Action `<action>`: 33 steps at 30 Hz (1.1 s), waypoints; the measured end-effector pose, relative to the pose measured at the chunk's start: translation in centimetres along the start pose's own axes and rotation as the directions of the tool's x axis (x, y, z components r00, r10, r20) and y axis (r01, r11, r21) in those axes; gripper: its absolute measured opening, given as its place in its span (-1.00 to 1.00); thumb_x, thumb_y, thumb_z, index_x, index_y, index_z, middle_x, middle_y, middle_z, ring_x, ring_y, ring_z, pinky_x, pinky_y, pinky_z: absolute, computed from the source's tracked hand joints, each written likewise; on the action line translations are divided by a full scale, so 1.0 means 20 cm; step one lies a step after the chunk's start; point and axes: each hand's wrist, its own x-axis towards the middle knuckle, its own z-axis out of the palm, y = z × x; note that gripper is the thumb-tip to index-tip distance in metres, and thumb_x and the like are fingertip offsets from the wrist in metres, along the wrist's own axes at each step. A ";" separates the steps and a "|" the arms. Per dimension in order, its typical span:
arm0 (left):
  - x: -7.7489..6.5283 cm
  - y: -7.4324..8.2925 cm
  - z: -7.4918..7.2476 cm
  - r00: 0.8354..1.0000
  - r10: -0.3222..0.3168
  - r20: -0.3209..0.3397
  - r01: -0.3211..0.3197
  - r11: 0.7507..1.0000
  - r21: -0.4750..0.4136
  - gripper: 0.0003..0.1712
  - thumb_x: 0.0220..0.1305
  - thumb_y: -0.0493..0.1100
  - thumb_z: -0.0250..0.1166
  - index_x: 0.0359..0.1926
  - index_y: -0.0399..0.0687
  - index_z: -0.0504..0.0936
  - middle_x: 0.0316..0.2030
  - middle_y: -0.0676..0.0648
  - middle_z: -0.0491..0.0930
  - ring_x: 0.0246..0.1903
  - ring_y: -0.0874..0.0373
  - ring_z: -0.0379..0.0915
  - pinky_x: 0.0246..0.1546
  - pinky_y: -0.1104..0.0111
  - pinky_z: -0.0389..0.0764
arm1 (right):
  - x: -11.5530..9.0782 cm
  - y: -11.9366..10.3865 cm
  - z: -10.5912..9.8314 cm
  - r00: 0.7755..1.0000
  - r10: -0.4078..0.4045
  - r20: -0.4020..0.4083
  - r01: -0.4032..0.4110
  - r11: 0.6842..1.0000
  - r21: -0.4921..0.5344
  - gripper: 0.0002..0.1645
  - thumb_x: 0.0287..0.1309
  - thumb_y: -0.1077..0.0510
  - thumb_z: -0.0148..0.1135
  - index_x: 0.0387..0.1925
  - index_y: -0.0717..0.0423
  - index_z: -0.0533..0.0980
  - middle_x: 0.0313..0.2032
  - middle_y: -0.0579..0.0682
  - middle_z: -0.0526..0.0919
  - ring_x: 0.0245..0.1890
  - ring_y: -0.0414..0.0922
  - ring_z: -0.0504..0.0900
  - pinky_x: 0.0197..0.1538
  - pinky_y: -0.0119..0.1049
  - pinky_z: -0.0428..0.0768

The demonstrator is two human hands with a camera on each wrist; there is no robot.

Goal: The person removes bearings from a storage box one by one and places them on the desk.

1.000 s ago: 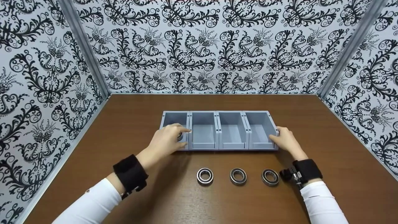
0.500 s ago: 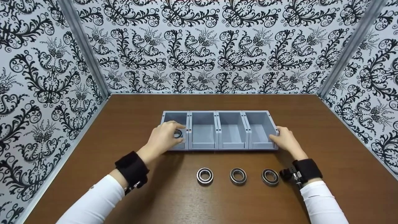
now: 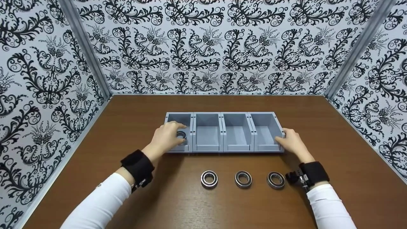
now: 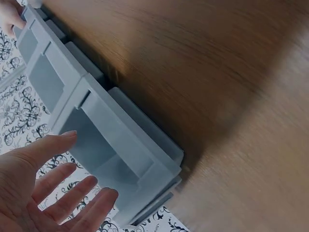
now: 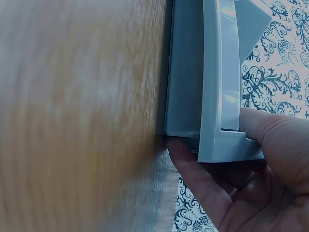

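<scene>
Four joined grey bins are better told as a row of several grey storage bins (image 3: 207, 148) on the table. A ball bearing (image 3: 181, 134) sits inside the leftmost bin, partly behind my left hand (image 3: 163, 138). In the left wrist view that hand (image 4: 58, 193) has its fingers spread at the bin's opening, holding nothing. At the far end, my right hand (image 3: 294, 144) grips the side wall of the rightmost bin. The right wrist view shows its thumb inside the wall and its fingers (image 5: 200, 181) outside and below.
Three more bearings lie in a line in front of the bins: a left one (image 3: 209, 179), a middle one (image 3: 243, 179) and a right one (image 3: 276, 180) near the right wrist strap. Patterned walls enclose the brown table (image 3: 222, 206) at the back and sides.
My left hand has drawn left and its fingers have come off the bearing, which now shows in the leftmost bin. My right hand has stayed on the rightmost bin.
</scene>
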 end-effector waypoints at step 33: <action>0.10 -0.01 0.11 0.997 -0.031 0.077 0.023 0.994 0.108 -0.48 0.07 -0.43 0.44 0.13 -0.33 0.71 0.05 -0.35 0.68 0.08 -0.25 0.61 0.02 -0.06 0.64 | 0.00 0.01 -0.01 1.000 -0.013 -0.009 0.012 1.000 -0.010 -0.56 0.23 0.26 0.20 0.02 0.58 0.53 -0.23 0.34 0.71 -0.30 0.09 0.66 -0.25 -0.14 0.57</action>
